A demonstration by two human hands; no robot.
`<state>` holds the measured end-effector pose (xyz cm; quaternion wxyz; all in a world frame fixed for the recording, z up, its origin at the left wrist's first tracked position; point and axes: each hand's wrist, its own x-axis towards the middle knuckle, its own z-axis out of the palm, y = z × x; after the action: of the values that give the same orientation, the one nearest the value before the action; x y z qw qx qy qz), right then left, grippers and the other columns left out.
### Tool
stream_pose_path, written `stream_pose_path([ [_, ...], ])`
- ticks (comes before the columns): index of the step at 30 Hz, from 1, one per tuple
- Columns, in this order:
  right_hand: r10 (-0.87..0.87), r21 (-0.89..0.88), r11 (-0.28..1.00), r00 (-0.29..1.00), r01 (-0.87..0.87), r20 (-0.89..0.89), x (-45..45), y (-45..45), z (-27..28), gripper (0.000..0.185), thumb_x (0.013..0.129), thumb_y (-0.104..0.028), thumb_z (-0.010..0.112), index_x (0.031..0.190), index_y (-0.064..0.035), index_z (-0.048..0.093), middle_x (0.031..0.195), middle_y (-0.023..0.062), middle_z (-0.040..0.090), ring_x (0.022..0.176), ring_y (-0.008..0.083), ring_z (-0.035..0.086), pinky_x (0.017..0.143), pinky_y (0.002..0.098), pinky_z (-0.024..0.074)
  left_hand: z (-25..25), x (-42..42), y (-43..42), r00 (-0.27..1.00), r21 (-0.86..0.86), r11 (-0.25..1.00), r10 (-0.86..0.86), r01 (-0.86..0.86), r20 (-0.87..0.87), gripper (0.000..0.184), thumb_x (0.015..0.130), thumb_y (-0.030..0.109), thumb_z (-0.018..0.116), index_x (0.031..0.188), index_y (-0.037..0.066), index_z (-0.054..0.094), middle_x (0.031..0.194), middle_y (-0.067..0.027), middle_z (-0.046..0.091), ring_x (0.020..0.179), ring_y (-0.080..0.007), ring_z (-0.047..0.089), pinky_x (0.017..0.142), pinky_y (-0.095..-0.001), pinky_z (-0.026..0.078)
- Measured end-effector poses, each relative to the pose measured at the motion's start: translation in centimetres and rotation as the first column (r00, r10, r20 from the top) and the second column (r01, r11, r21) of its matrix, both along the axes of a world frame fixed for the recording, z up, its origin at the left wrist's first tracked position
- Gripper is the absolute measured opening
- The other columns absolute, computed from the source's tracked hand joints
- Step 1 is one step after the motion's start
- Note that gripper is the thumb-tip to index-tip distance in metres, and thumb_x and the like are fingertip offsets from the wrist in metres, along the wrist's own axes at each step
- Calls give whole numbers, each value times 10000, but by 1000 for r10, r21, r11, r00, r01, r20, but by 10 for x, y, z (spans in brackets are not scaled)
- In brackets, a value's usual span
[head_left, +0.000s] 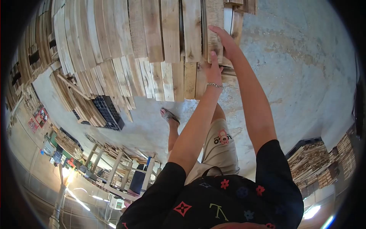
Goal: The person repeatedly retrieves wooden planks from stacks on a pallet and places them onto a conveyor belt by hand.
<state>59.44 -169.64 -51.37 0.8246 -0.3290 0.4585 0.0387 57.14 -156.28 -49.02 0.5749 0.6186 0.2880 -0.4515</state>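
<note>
Directly against the fingers [216, 29], a plank [215, 13].

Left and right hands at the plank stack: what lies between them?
In the head view, the lower end of an upper plank lies between the left hand and right hand; both appear to touch it.

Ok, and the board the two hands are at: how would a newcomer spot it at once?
In the big wood stack at the top centre, follow the upper boards to their right-hand side, near the grey floor. The board is the one the right hand reaches across, with the left hand at its near end; no other upper board has a hand on it.
</note>
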Motion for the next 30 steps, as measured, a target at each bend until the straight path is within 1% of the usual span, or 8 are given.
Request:
stream_pose_path([
  [5,149,-243,955,982,-172,-112,-1,-7,26,781,819,-430,744,1415,-16,454,1345,105,545,1214,227,531,974,361,463,-6,5,28,991,-122,985,-126,120,-43,911,870,727,550,1527,142,316,1519,-52,357,1368,-195,355,1034,-465,395],
  [8,57,-152,987,997,-47,59,-13,5,12,750,822,-415,745,1391,-11,472,1309,100,573,1169,219,563,944,360,475,-3,19,43,990,-127,992,1,-19,-140,920,866,749,523,1541,165,299,1552,-32,330,1410,-224,331,1002,-403,402],
  [9,44,-136,990,997,-34,71,-18,9,3,710,832,-399,740,1372,-14,488,1277,92,592,1139,216,582,947,360,477,-12,27,54,964,-216,968,68,-126,-256,863,906,493,654,1579,169,221,1611,-27,250,1461,-239,264,1074,-412,351],
  [12,4,-78,997,992,6,126,-27,26,-6,574,875,-353,709,1307,-16,538,1186,73,635,1050,216,629,963,370,485,-50,-1,87,898,-459,809,-181,367,401,1019,767,-77,657,1597,185,127,1617,-59,232,1471,-267,247,1062,-380,430],
  [15,-1,-172,985,988,27,153,-29,35,-34,640,872,-346,721,1358,6,497,1281,96,595,1161,224,574,1005,351,454,4,11,71,951,-251,924,-246,289,189,754,864,238,706,1515,143,337,1484,-149,406,1340,-298,432,1015,-395,469],
  [19,20,-112,994,996,-10,92,-44,39,-13,695,870,-357,726,1392,19,463,1329,112,575,1198,242,562,1021,352,445,0,2,114,709,89,756,-643,649,291,544,964,459,532,1373,100,542,1304,-166,538,1083,-303,588,854,-396,503],
  [25,56,13,998,994,-56,-90,-151,68,66,728,894,-436,690,1439,-30,430,1325,112,576,1196,259,573,1019,406,472,111,-2,206,805,-8,810,-581,586,120,585,947,599,500,1252,123,646,906,-34,636,734,-146,525,625,-311,441],
  [30,260,-3,963,936,-268,-237,-266,158,208,589,964,-476,580,1343,-29,522,1167,101,641,1062,229,624,922,385,524,149,-44,293,882,-196,881,-364,431,299,607,933,639,498,1223,132,665,878,-4,591,736,-113,494,632,-285,428],
])
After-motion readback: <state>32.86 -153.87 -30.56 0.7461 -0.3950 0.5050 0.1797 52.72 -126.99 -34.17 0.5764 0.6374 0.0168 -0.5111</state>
